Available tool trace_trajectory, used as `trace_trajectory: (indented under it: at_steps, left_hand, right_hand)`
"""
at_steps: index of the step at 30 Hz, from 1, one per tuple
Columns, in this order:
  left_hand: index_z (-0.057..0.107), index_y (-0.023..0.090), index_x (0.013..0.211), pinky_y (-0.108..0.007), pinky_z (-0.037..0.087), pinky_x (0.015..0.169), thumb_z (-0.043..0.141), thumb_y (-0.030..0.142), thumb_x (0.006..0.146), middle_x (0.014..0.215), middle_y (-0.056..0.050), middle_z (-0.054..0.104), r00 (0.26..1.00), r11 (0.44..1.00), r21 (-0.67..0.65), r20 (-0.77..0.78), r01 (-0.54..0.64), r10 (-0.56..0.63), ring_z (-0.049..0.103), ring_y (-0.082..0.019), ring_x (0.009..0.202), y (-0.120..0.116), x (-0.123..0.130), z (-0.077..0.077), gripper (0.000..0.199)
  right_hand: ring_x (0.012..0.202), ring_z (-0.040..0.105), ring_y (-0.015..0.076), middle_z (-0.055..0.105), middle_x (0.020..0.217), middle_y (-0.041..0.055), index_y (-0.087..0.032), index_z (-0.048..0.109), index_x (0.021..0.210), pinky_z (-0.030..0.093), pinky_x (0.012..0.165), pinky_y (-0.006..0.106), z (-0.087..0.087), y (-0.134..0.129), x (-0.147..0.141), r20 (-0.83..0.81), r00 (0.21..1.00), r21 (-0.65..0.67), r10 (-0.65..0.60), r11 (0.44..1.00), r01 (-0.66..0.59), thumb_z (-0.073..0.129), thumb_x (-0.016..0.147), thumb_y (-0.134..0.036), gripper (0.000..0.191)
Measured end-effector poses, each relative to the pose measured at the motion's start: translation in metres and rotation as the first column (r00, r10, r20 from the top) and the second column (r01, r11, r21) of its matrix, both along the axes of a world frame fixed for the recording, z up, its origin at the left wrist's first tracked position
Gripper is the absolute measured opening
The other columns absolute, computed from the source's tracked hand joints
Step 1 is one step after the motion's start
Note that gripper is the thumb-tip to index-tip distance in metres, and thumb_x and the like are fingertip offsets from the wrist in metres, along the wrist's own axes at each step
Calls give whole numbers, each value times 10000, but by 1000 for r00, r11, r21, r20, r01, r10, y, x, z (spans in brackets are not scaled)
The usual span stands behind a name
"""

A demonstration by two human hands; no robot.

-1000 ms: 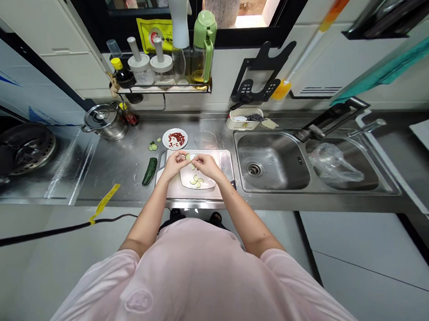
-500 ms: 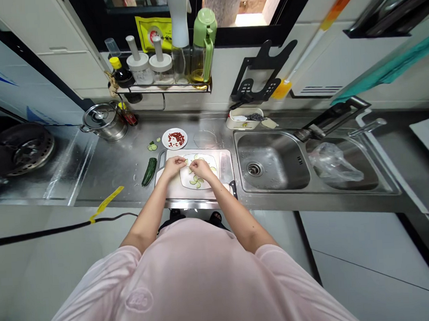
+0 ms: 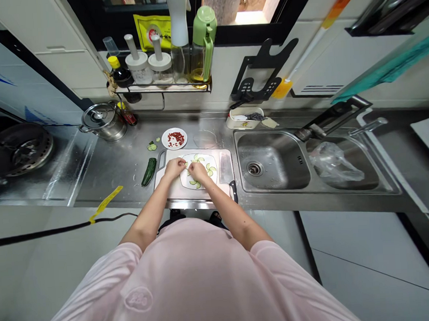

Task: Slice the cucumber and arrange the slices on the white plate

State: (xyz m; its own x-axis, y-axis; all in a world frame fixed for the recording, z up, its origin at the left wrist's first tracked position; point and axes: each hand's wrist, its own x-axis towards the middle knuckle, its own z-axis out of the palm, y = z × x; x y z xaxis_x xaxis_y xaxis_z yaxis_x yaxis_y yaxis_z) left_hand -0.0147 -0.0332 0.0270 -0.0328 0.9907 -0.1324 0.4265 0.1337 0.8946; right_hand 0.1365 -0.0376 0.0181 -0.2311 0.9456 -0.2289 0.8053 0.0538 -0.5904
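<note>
On the pale cutting board [image 3: 173, 194] lies a white squarish plate [image 3: 213, 180] with thin cucumber slices [image 3: 194, 184] set out on it in small fans. Over the plate's left edge, my left hand [image 3: 174, 168] is closed in a pinch. Close beside it, above the plate's middle, my right hand [image 3: 198, 172] has its fingers pinched together and bent down. Whatever sits between the fingertips is too small to make out. A knife [image 3: 233, 190] rests along the board's right side, its black handle toward me.
Left of the board is a piece of cucumber [image 3: 149, 172], with cucumber scraps [image 3: 151, 146] behind it. A round plate of red bits [image 3: 174, 138] stands behind the board. A sink [image 3: 272, 159] lies to the right, a steel pot [image 3: 105, 121] at the back left.
My right hand has shifted slightly left and toward me, uncovering more slices on the plate's right side. My left hand stays almost in place.
</note>
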Motion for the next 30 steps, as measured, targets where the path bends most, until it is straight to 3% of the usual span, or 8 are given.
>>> trace_trajectory:
  at_steps: [4,7,13,19,30]
  left_hand:
    - [697,203,910,-241,399,696,651,156,661,662,-3,635,975,998,7,-215,57,-54,547,-147,645,-2,2,3,257]
    - [667,216,1039,-249,420,769,589,176,740,787,-19,676,894,992,-25,-431,125,-124,588,-162,767,-4,4,6,311]
    - [680,217,1029,-308,412,891,526,207,813,955,-61,669,751,964,28,-633,264,-187,561,-207,952,-8,4,5,265]
    - [687,228,1047,-328,415,873,568,283,819,998,-76,628,700,955,40,-690,294,-187,515,-232,992,-10,0,1,263]
    - [692,243,1034,-327,415,865,590,277,808,988,-67,614,731,960,47,-659,275,-177,508,-233,985,-9,-2,-3,250]
  right_hand:
    - [873,625,197,687,934,102,-172,656,920,419,737,257,2,-3,-4,111,994,-13,-6,1000,7,484,885,-252,193]
    - [883,619,200,678,959,80,-194,639,967,421,730,265,6,-5,-7,185,983,-25,5,1000,0,447,899,-270,217]
    - [907,607,199,665,990,60,-215,603,1024,419,740,276,11,-8,-9,255,967,-15,23,1000,-20,411,911,-274,231]
    - [894,612,205,667,971,59,-206,591,1027,417,727,278,12,-10,-10,271,962,1,32,999,-33,410,913,-292,230]
    - [917,609,200,662,1012,62,-209,590,1032,410,738,276,10,-12,-6,271,961,16,51,998,-58,399,928,-297,235]
